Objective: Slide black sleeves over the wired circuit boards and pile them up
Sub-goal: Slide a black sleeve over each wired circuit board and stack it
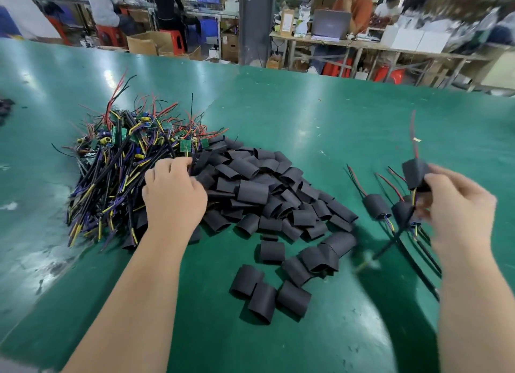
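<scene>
Nearest you, three loose sleeves (269, 294) are lying side by side on the green table (306, 116), just on your side of the heap of black sleeves (267, 194), with a few more strays scattered between them and the heap. Your left hand (174, 194) is reaching, back uppermost, to the left edge of the heap, where it is meeting the tangle of wired circuit boards (125, 160). The fingertips (186, 162) are curling down into that seam, and it cannot be told whether they are closing on anything. Your right hand (457, 205) is hovering well to the right of the heap, blurred, with fingers and thumb pinching a sleeved board (416, 173) clear of the table. Its red wire (413, 138) is pointing up and away, and its dark leads are trailing down toward you. Just below that hand, between it and the heap, the finished sleeved boards (388, 209) are lying together, red wires pointing away and black leads running toward you. The tangle of bare boards is sitting directly left of the heap, touching it, with green boards showing at its far side. Beyond the heap, past the table's far edge, seated people (104, 4) are working at benches among red stools (110, 35), cardboard boxes (145, 43) and a grey laptop (330, 24).
</scene>
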`<action>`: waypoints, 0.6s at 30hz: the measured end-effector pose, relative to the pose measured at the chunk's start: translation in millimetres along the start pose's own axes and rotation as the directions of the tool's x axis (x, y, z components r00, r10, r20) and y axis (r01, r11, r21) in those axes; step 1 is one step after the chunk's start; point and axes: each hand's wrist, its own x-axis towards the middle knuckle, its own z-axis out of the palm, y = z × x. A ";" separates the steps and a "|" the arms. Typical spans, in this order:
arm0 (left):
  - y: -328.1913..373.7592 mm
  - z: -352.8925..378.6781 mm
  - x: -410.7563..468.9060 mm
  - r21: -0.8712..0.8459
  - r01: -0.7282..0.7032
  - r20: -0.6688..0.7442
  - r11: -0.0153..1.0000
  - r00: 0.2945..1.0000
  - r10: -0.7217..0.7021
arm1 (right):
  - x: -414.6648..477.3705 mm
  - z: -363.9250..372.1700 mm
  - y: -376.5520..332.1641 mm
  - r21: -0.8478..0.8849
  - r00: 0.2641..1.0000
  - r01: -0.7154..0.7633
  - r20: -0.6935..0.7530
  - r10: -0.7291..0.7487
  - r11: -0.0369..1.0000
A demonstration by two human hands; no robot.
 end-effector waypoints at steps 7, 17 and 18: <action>-7.8 0.7 2.5 0.268 0.052 0.064 0.962 0.995 -0.071 | 0.5 2.0 26.8 -0.732 0.983 0.141 0.186 -0.004 0.667; -10.9 16.2 16.1 0.321 -0.046 0.079 0.946 0.997 0.022 | -34.3 27.0 16.2 -0.596 0.941 0.325 0.279 -0.190 0.734; -11.4 18.7 16.0 0.338 -0.053 0.103 0.940 0.995 0.019 | -38.0 29.5 15.8 -0.581 0.934 0.342 0.297 -0.199 0.739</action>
